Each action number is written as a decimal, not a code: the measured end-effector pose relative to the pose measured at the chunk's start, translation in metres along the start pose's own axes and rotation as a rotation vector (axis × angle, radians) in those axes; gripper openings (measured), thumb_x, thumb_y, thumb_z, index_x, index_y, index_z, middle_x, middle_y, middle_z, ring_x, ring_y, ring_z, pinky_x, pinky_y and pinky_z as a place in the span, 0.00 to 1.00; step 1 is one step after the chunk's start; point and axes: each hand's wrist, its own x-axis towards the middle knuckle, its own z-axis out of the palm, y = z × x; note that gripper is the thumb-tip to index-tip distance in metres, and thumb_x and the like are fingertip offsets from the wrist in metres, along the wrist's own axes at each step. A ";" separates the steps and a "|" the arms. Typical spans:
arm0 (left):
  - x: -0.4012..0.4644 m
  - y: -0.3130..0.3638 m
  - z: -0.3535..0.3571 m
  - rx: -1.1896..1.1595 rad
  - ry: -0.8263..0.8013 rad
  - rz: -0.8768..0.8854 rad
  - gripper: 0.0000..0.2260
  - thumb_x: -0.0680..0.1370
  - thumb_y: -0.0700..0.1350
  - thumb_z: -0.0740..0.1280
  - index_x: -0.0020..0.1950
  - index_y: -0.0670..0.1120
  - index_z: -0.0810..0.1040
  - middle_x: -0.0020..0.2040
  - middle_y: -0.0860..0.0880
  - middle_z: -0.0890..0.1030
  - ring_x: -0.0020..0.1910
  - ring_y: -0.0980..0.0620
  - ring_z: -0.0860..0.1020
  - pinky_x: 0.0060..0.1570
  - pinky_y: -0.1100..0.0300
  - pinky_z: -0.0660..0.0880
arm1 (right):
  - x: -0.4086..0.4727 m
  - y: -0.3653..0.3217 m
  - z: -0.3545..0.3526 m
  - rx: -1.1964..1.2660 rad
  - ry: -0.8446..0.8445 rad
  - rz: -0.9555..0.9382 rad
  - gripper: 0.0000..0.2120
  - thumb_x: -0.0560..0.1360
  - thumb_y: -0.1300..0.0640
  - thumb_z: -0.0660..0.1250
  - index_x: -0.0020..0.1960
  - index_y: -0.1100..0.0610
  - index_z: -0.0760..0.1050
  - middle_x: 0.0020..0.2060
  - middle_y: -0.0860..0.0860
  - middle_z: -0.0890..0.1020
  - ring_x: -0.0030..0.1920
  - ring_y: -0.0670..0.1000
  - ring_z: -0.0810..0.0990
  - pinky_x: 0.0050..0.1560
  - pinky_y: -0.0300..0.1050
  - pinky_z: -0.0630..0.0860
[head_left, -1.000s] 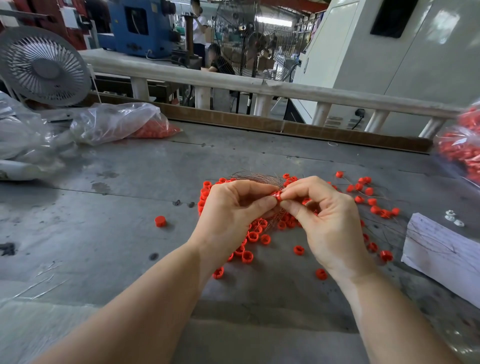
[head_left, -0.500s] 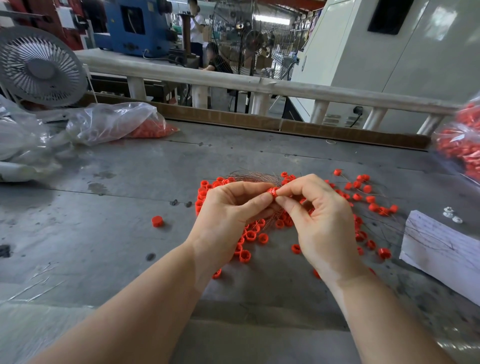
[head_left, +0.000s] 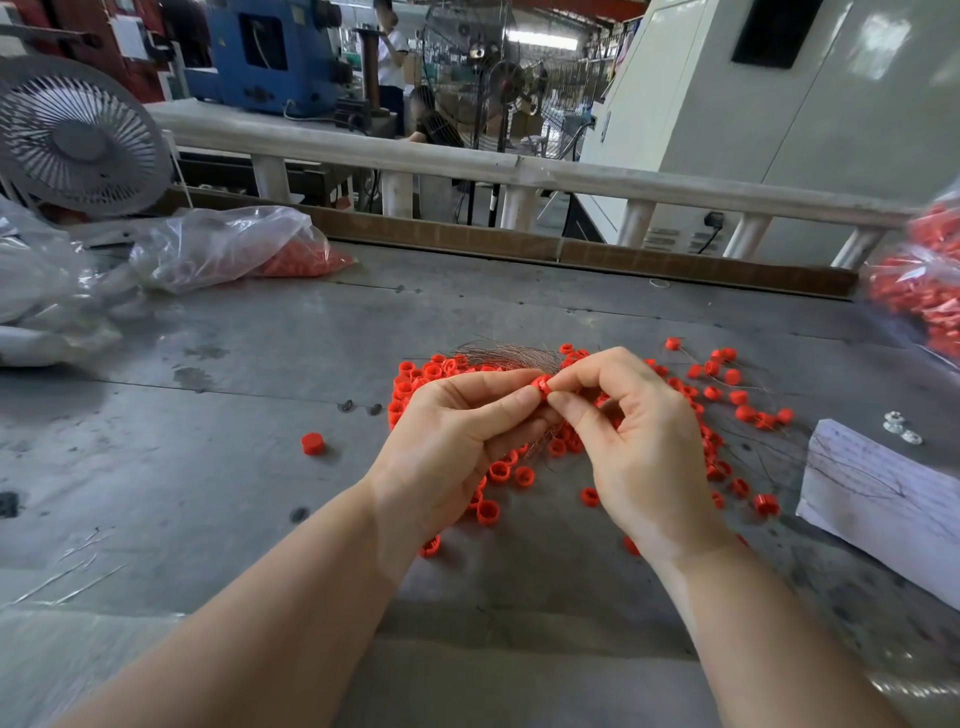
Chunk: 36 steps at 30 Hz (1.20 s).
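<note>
Between both hands, just above the table, sits one small red plastic cap (head_left: 542, 386). My left hand (head_left: 457, 441) pinches it with thumb and forefinger from the left. My right hand (head_left: 639, 447) pinches it from the right with its fingertips. Under and behind the hands lies a heap of several red caps (head_left: 498, 470) on the grey metal table (head_left: 234, 415). A bundle of thin copper wires (head_left: 506, 356) lies behind the heap. More caps with wires (head_left: 737, 397) are scattered to the right. My hands hide part of the heap.
A lone red cap (head_left: 312, 443) lies left of the heap. A clear bag with red caps (head_left: 234, 249) and a grey fan (head_left: 78, 137) stand at the back left. Another bag of red parts (head_left: 919, 280) is at the right edge. White paper (head_left: 883, 499) lies front right.
Both hands have stayed together over the heap, shifting slightly. The red cap between the fingertips has turned a little and shows more.
</note>
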 end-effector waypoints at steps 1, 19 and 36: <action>0.000 -0.001 0.000 0.002 0.005 0.004 0.07 0.64 0.37 0.68 0.39 0.41 0.85 0.39 0.44 0.84 0.37 0.53 0.83 0.38 0.66 0.79 | 0.000 0.000 0.000 -0.015 0.001 -0.009 0.03 0.71 0.67 0.69 0.40 0.61 0.79 0.37 0.49 0.79 0.41 0.42 0.75 0.44 0.27 0.68; -0.001 -0.001 -0.001 0.031 0.025 0.001 0.10 0.64 0.37 0.68 0.44 0.38 0.81 0.37 0.44 0.84 0.35 0.53 0.83 0.36 0.67 0.78 | 0.000 -0.004 -0.001 -0.202 0.012 -0.184 0.03 0.71 0.66 0.67 0.39 0.64 0.78 0.36 0.54 0.79 0.39 0.53 0.78 0.41 0.46 0.76; -0.001 -0.002 -0.001 0.242 0.028 0.257 0.07 0.64 0.41 0.72 0.40 0.46 0.85 0.40 0.47 0.85 0.41 0.53 0.83 0.40 0.66 0.78 | -0.001 0.001 0.001 0.119 0.045 -0.006 0.05 0.70 0.70 0.70 0.40 0.61 0.79 0.37 0.52 0.80 0.42 0.44 0.78 0.44 0.29 0.71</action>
